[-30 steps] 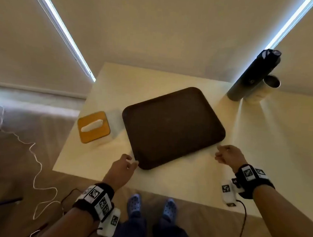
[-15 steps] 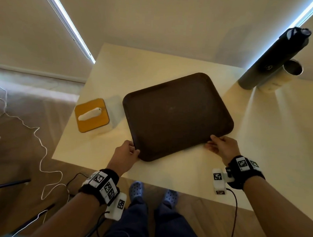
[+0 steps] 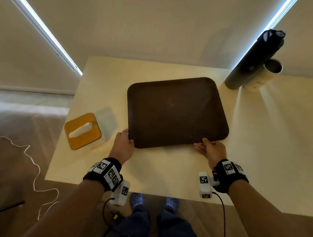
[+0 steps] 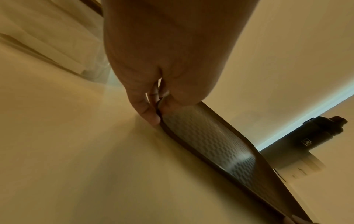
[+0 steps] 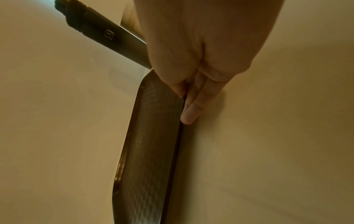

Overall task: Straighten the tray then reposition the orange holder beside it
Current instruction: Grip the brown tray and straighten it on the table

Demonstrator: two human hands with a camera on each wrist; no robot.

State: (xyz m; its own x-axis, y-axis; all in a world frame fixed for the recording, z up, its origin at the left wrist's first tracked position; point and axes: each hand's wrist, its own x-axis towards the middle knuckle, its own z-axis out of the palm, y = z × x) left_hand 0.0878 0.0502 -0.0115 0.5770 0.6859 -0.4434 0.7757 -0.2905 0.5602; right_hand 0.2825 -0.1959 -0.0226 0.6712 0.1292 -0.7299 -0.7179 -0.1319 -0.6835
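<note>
A dark brown tray (image 3: 176, 112) lies on the pale table (image 3: 102, 90), nearly square to the table's edges. My left hand (image 3: 123, 142) pinches its near left corner; the left wrist view shows my left hand (image 4: 159, 106) with thumb on top of the tray (image 4: 206, 136) rim and fingers beneath. My right hand (image 3: 208, 148) holds the near edge towards the right corner; in the right wrist view my right hand (image 5: 187, 97) has its thumb over the tray (image 5: 149, 151) rim and its fingers along the edge. The orange holder (image 3: 82, 130), with a white piece on top, sits left of the tray.
A tall dark bottle (image 3: 253, 60) and a pale cylinder (image 3: 265, 75) stand at the table's far right, close to the tray's far right corner. A white cable (image 3: 32, 162) trails on the floor at left. My feet (image 3: 153, 199) are below the table's near edge.
Both hands closed onto the tray's near edge and turned it clockwise, so it went from skewed to almost parallel with the table. The holder stayed in place.
</note>
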